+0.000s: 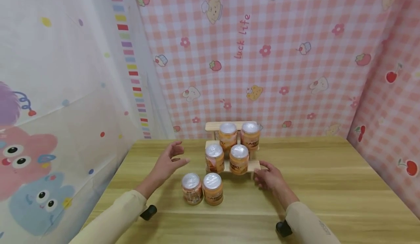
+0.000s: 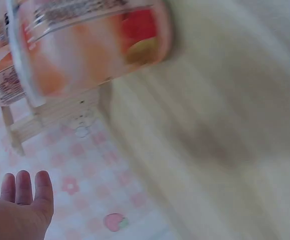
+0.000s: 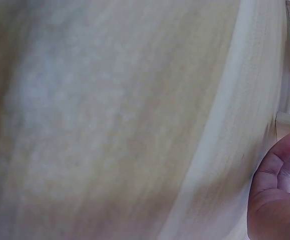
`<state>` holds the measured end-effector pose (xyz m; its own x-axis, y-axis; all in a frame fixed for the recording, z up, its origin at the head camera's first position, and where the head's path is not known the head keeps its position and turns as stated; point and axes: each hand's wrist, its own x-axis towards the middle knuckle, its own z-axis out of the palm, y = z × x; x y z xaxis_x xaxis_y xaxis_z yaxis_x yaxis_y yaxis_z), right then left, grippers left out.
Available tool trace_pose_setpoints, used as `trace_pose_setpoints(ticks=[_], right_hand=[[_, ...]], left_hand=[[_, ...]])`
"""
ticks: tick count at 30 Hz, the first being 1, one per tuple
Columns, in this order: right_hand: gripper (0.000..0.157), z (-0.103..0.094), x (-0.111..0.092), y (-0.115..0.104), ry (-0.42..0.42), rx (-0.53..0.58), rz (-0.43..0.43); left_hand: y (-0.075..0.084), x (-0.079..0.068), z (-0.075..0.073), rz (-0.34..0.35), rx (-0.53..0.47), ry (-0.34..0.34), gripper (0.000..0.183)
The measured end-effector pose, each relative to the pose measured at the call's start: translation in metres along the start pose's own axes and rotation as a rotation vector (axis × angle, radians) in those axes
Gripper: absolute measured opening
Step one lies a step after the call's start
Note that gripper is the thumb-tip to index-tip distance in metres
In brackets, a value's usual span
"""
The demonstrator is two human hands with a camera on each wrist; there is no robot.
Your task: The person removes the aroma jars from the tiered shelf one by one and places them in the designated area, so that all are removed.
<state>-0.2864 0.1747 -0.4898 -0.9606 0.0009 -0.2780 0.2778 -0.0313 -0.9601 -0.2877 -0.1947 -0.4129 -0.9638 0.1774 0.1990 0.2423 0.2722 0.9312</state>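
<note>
A small tiered wooden rack (image 1: 255,165) holds two orange-labelled cans (image 1: 214,160) with silvery lids on its lower step and two more cans (image 1: 250,136) behind them, higher up. Two similar cans (image 1: 213,191) stand side by side on the table in front. To the rack's left, my left hand (image 1: 165,165) hovers with fingers spread and loosely bent, holding nothing. My right hand (image 1: 272,180) is at the right end of the lower step, its fingertips right at the board's corner. In the right wrist view its fingers (image 3: 270,170) look loosely bent beside the rack's leg.
The wood-grain table (image 1: 328,185) extends to both sides of the rack. A pink checked cloth (image 1: 279,73) hangs behind it, and a white printed cloth (image 1: 82,91) hangs on the left. Each wrist carries a small black device (image 1: 283,228).
</note>
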Motion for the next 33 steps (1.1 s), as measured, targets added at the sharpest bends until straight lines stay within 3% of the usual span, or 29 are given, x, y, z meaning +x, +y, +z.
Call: trace_pose_setpoints(ticks=[14,26,33], right_hand=[[0.062,0.000,-0.001,-0.001,-0.003,-0.009,-0.005],[0.061,0.001,0.000,-0.001,-0.007,0.006,0.006],[0.061,-0.001,0.001,0.000,0.000,0.003,0.004]], left_hand=[[0.046,0.058,0.021,0.014,0.044,-0.054,0.078],[0.055,0.093,0.052,-0.031,0.085,-0.135,0.082],[0.058,0.105,0.072,-0.035,0.094,-0.183,0.079]])
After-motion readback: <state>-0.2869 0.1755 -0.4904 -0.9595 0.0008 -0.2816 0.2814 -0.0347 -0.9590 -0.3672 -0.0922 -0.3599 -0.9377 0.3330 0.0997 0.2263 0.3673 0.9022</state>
